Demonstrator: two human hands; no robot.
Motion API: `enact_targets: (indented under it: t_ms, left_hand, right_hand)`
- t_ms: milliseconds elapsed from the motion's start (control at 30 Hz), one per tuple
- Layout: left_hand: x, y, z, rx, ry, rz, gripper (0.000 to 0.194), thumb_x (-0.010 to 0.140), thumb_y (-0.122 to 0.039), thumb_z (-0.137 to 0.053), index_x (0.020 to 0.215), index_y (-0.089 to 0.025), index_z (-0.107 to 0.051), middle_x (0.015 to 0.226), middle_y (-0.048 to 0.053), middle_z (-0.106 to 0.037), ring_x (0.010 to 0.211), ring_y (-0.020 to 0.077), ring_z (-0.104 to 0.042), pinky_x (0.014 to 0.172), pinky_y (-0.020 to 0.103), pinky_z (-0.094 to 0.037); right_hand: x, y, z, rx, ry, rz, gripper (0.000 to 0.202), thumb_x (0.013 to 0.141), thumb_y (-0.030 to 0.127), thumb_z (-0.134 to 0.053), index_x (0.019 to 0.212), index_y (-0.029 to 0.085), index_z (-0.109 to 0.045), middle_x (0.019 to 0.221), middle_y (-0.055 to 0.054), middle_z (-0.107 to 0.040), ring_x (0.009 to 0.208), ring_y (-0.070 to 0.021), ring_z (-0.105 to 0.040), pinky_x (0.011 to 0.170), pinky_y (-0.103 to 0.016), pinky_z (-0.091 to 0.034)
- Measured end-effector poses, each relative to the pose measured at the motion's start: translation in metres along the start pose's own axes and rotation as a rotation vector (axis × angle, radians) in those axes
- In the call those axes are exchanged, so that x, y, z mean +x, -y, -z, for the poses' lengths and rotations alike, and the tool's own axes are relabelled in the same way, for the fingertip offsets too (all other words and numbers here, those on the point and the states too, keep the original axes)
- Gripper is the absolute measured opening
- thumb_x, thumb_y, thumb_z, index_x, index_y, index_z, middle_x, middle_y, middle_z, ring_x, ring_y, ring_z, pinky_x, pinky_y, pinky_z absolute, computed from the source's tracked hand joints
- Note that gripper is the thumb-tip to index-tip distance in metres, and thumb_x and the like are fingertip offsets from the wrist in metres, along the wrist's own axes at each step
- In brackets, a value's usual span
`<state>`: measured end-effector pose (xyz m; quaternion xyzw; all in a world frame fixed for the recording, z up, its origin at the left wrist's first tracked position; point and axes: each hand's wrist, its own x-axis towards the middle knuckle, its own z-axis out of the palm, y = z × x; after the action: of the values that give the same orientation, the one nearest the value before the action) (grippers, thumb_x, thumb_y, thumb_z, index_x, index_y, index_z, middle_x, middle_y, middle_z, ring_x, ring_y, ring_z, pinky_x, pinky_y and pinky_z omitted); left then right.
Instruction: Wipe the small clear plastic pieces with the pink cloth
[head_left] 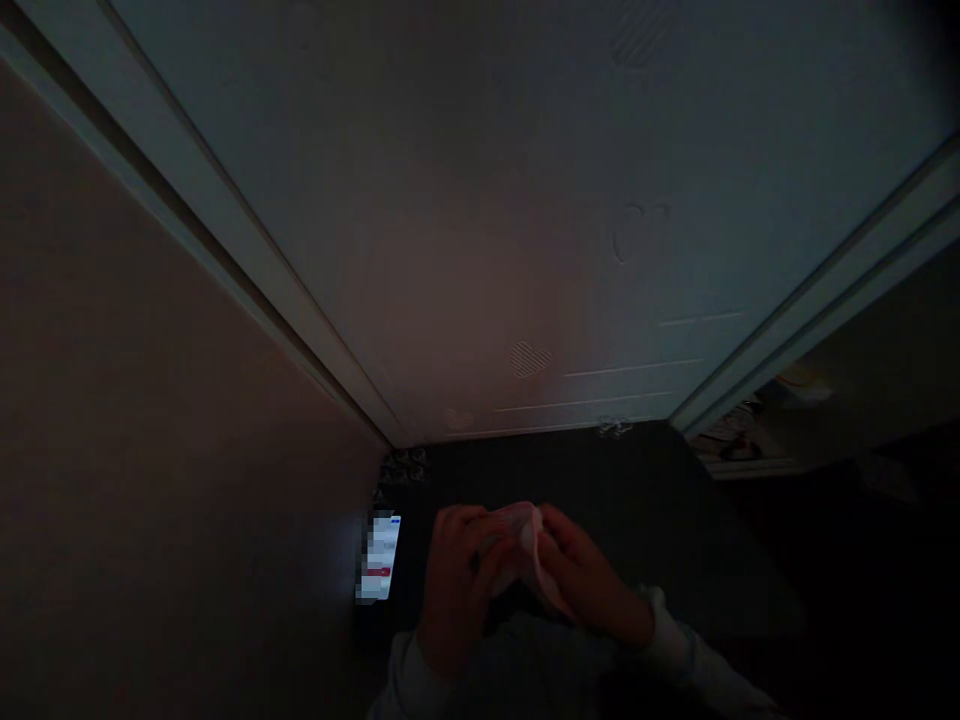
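Note:
In the dim head view, a pale pink piece of soft material, perhaps cloth (525, 520), is stretched between my two hands above a dark surface. My left hand (457, 575) has its fingers closed on the left edge of it. On the other side, my right hand (589, 575) pinches the right edge. The pink piece looks folded or opened at the top, and part of it hangs down beside my right hand. Its exact shape is hard to make out in the low light.
A lit phone screen (381, 558) lies left of my hands, by the wall. Small dark objects (405, 465) sit in the surface's back left corner. Clear-looking small items (615, 427) lie at the back, below a white panel with heart patterns (530, 359). Items on a shelf (739, 440) show at right.

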<state>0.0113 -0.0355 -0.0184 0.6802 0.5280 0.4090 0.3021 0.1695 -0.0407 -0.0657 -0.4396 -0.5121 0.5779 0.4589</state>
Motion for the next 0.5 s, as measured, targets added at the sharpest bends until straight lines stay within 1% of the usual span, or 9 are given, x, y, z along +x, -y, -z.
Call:
enact_targets:
  t_ms: [100, 200, 300, 400, 500]
  left_hand:
    - [0.002, -0.001, 0.0, -0.053, 0.013, 0.051, 0.01, 0.078, -0.018, -0.058, 0.078, -0.022, -0.067, 0.083, 0.004, -0.067, 0.083, 0.0228, -0.059, 0.075, 0.034, -0.046]
    - [0.003, 0.001, 0.001, -0.071, -0.008, 0.106, 0.01, 0.078, -0.017, -0.057, 0.078, -0.022, -0.066, 0.082, 0.004, -0.067, 0.08, 0.0218, -0.061, 0.073, 0.033, -0.047]
    - [0.003, 0.002, 0.0, -0.054, -0.027, 0.122, 0.008, 0.077, -0.019, -0.059, 0.078, -0.022, -0.067, 0.082, 0.003, -0.068, 0.08, 0.0219, -0.062, 0.073, 0.033, -0.047]
    - [0.003, 0.0, 0.0, -0.022, -0.073, 0.096, 0.005, 0.077, -0.019, -0.062, 0.077, -0.022, -0.066, 0.081, 0.004, -0.068, 0.079, 0.0224, -0.062, 0.072, 0.034, -0.048]
    - [0.003, -0.003, 0.0, 0.037, -0.082, -0.008, 0.007, 0.078, -0.017, -0.061, 0.077, -0.022, -0.065, 0.081, 0.004, -0.067, 0.08, 0.0228, -0.061, 0.073, 0.035, -0.047]
  right_hand:
    - [0.001, 0.013, 0.0, -0.151, 0.054, 0.024, 0.019, 0.087, 0.034, -0.048, 0.095, 0.018, -0.058, 0.085, -0.003, -0.06, 0.076, -0.0179, -0.055, 0.068, -0.028, -0.043]
    - [0.003, 0.021, -0.001, -0.343, 0.095, 0.075, 0.019, 0.089, 0.026, -0.044, 0.103, 0.018, -0.055, 0.091, -0.005, -0.063, 0.079, -0.0187, -0.058, 0.07, -0.029, -0.042]
    - [0.005, 0.022, -0.004, -0.526, 0.087, 0.056, 0.015, 0.088, 0.021, -0.044, 0.097, 0.019, -0.055, 0.087, -0.007, -0.064, 0.076, -0.0194, -0.059, 0.067, -0.029, -0.041]
    - [0.008, 0.021, -0.009, -0.692, 0.053, 0.025, 0.011, 0.087, 0.018, -0.044, 0.087, 0.018, -0.055, 0.08, -0.007, -0.063, 0.07, -0.0202, -0.059, 0.062, -0.029, -0.039]
    - [0.01, 0.024, -0.012, -0.727, 0.066, 0.052, 0.014, 0.089, 0.019, -0.041, 0.084, 0.017, -0.054, 0.076, -0.007, -0.063, 0.066, -0.0197, -0.059, 0.06, -0.028, -0.039]
